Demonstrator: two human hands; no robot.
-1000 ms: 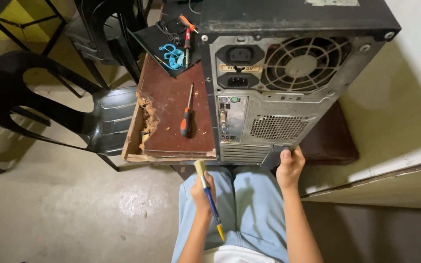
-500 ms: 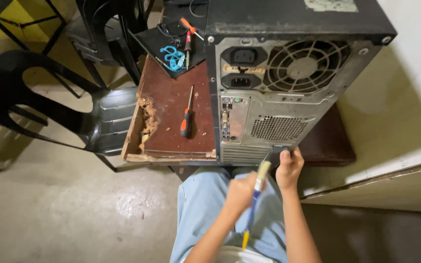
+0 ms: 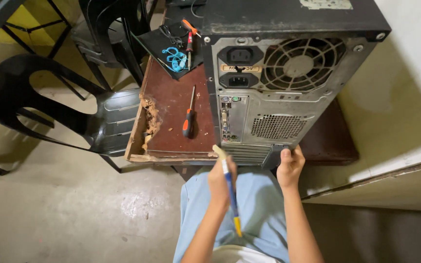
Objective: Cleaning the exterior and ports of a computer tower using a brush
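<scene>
Left hand (image 3: 221,181) is wrapped around a brush (image 3: 229,187), blue-and-yellow handle, pale bristles up at the desk's (image 3: 171,104) front edge by the PC case (image 3: 288,83). Right hand (image 3: 290,167) grips the case's bottom corner. Grey metal back, round fan grille, chipped brown desktop, orange screwdriver (image 3: 188,118). Case top is cut off.

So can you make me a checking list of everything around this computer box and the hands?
Surface: brown wooden table, left edge chipped and crumbling.
Job's things: computer case standing rear-side toward the camera; paintbrush with blue and yellow handle.
Clutter: orange-handled screwdriver lying on the table; black pouch with small tools.
Grippers: left hand holds the paintbrush, bristles near the case's bottom edge; right hand grips the case's lower corner.
Cables: blue cord coiled on the pouch.
Surroundings: black plastic chairs, concrete floor.
</scene>
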